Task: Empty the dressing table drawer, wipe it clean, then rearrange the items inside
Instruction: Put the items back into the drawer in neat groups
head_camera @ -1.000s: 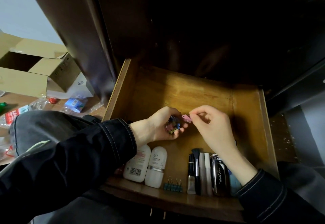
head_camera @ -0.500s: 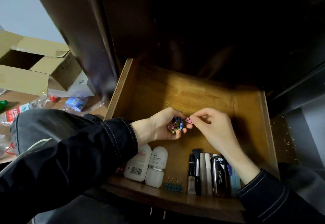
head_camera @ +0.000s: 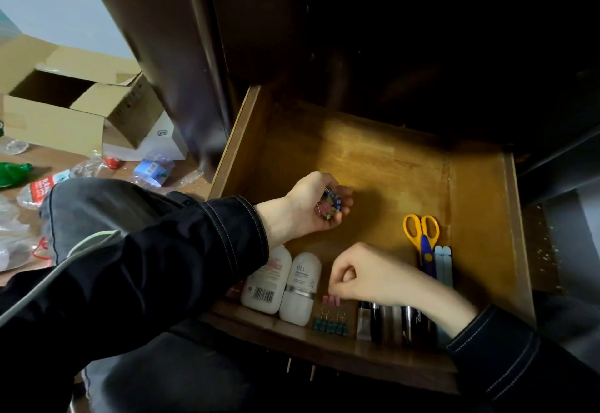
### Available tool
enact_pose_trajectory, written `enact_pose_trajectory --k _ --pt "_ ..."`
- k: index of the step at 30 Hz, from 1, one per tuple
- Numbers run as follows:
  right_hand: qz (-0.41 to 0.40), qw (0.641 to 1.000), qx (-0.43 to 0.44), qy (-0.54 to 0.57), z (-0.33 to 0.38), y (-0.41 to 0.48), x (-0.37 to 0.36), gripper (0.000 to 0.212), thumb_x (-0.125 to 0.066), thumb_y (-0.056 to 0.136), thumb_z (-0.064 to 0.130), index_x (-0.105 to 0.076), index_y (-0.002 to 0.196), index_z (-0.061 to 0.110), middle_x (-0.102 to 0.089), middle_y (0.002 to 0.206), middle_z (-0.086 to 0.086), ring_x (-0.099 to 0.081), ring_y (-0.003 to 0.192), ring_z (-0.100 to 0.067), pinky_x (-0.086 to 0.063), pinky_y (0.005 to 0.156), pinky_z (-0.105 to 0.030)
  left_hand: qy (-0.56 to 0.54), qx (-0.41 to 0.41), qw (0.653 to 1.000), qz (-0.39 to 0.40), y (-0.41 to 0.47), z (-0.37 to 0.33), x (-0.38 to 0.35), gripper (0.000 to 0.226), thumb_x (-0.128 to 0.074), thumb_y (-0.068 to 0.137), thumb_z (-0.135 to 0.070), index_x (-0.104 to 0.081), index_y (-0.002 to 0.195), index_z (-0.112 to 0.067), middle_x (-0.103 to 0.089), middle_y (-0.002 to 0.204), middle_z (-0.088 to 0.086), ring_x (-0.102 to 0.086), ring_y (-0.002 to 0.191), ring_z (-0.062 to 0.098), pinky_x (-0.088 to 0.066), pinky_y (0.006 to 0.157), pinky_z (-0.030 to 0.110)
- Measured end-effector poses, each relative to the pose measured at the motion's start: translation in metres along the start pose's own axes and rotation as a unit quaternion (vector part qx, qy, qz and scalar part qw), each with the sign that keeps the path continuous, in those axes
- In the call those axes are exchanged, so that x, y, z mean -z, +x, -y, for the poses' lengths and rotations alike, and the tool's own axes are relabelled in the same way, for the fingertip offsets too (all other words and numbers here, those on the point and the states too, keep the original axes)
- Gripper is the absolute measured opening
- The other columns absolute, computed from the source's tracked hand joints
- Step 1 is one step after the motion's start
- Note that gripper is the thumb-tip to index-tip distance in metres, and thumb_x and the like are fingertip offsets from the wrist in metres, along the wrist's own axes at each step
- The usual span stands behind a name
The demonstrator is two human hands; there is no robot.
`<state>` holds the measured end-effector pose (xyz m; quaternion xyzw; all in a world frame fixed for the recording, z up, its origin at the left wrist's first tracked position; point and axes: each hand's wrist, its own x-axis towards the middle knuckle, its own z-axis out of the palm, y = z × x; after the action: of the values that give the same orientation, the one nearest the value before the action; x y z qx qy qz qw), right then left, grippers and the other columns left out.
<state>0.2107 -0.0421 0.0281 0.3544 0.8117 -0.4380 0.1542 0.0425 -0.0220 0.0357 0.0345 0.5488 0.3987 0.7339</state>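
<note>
The wooden drawer (head_camera: 389, 159) stands pulled open below me. My left hand (head_camera: 311, 208) hovers over its middle, cupped round a bunch of small coloured binder clips (head_camera: 331, 206). My right hand (head_camera: 367, 274) is low near the drawer's front, fingertips pinching pink binder clips (head_camera: 331, 299) just above a row of teal binder clips (head_camera: 330, 326). Two white bottles (head_camera: 285, 282) lie at the front left. Dark cosmetic tubes (head_camera: 389, 321) lie at the front right, partly under my right wrist.
Yellow-handled scissors (head_camera: 421, 234) and pale blue nail files (head_camera: 443, 263) lie along the drawer's right side. The drawer's back half shows bare wood. An open cardboard box (head_camera: 65, 104) and plastic litter (head_camera: 39, 185) sit on the floor at left. The dark dressing table (head_camera: 389, 39) looms above.
My right hand has carried the pink clip from beside my left hand down to the drawer's front, above the teal clips. This uncovers the scissors. My left hand has stayed put.
</note>
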Motion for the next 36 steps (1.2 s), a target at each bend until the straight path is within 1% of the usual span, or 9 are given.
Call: enact_pose_trajectory --k 4,11,15,18,24,29,32,34,36 --pt "0.018 1.0 -0.01 -0.004 -0.001 0.003 -0.006 0.011 -0.072 0.08 0.037 -0.075 0.078 0.027 -0.057 0.052 0.017 -0.045 0.046 -0.001 -0.04 0.056 -0.029 -0.004 0.001 1.0 0.003 0.001 0.001 0.0 0.026 -0.043 0.093 -0.015 -0.067 0.09 -0.004 -0.064 0.084 0.012 -0.057 0.064 0.02 -0.045 0.045 0.018" --pt "0.028 0.998 -0.014 -0.045 -0.005 0.008 -0.015 0.007 -0.068 0.078 0.039 -0.074 0.078 0.034 -0.064 0.063 0.015 -0.056 0.059 -0.005 -0.055 0.065 -0.038 0.0 -0.002 1.0 0.007 0.0 0.001 -0.001 0.025 -0.043 0.093 -0.013 -0.066 0.09 -0.004 -0.064 0.082 0.011 -0.057 0.062 0.019 -0.045 0.046 0.019" --pt "0.043 0.997 -0.004 -0.063 -0.007 0.009 -0.017 0.011 -0.064 0.077 0.039 -0.07 0.068 0.041 -0.065 0.067 0.017 -0.06 0.065 -0.007 -0.055 0.065 -0.037 -0.001 -0.005 1.0 0.007 -0.002 0.0 -0.001 0.025 -0.043 0.093 -0.013 -0.066 0.089 -0.004 -0.064 0.081 0.011 -0.057 0.062 0.019 -0.045 0.046 0.018" --pt "0.049 0.996 0.005 -0.073 -0.007 0.009 -0.016 0.017 -0.063 0.077 0.039 -0.066 0.062 0.046 -0.062 0.064 0.023 -0.056 0.061 -0.005 -0.052 0.063 -0.034 0.003 -0.003 1.0 0.006 -0.002 0.0 -0.001 0.026 -0.042 0.094 -0.014 -0.066 0.088 -0.005 -0.064 0.082 0.011 -0.057 0.063 0.019 -0.044 0.046 0.019" --pt "0.059 0.996 0.012 -0.068 -0.007 0.008 -0.015 0.01 -0.065 0.077 0.035 -0.073 0.082 0.034 -0.061 0.065 0.022 -0.053 0.058 -0.003 -0.05 0.061 -0.033 0.0 -0.003 1.0 -0.001 -0.003 0.0 0.0 0.025 -0.043 0.094 -0.014 -0.066 0.093 -0.004 -0.064 0.086 0.012 -0.057 0.067 0.019 -0.046 0.046 0.02" --pt "0.055 0.997 0.008 -0.056 -0.003 0.004 -0.011 0.016 -0.067 0.083 0.039 -0.074 0.082 0.025 -0.056 0.054 0.021 -0.047 0.049 -0.003 -0.039 0.055 -0.029 0.003 -0.001 1.0 -0.004 -0.003 0.0 0.0 0.024 -0.043 0.093 -0.014 -0.066 0.094 -0.005 -0.064 0.085 0.012 -0.057 0.067 0.02 -0.046 0.047 0.02" --pt "-0.022 0.999 -0.019 -0.025 -0.002 -0.002 0.007 0.027 -0.066 0.088 0.047 -0.072 0.075 0.024 -0.056 0.051 0.012 -0.042 0.045 -0.003 -0.035 0.052 -0.029 -0.005 0.003 1.0 -0.011 -0.003 -0.001 -0.001 0.024 -0.044 0.092 -0.013 -0.066 0.093 -0.004 -0.063 0.084 0.012 -0.057 0.065 0.02 -0.046 0.047 0.019" --pt "-0.143 0.99 -0.01 -0.016 -0.004 -0.007 0.021 0.031 -0.063 0.09 0.049 -0.069 0.072 0.025 -0.06 0.055 0.004 -0.043 0.045 -0.003 -0.035 0.051 -0.028 -0.008 0.004 1.0 -0.01 -0.003 -0.001 -0.001 0.025 -0.043 0.093 -0.014 -0.066 0.09 -0.005 -0.063 0.083 0.012 -0.056 0.065 0.02 -0.046 0.048 0.019" --pt "-0.278 0.96 0.029 0.023 -0.004 -0.012 0.031 0.027 -0.062 0.09 0.049 -0.068 0.073 0.028 -0.06 0.058 0.004 -0.047 0.048 -0.004 -0.035 0.05 -0.022 -0.009 0.006 1.0 -0.008 -0.003 0.0 -0.002 0.026 -0.043 0.094 -0.015 -0.066 0.089 -0.005 -0.063 0.083 0.012 -0.057 0.069 0.02 -0.046 0.053 0.023"
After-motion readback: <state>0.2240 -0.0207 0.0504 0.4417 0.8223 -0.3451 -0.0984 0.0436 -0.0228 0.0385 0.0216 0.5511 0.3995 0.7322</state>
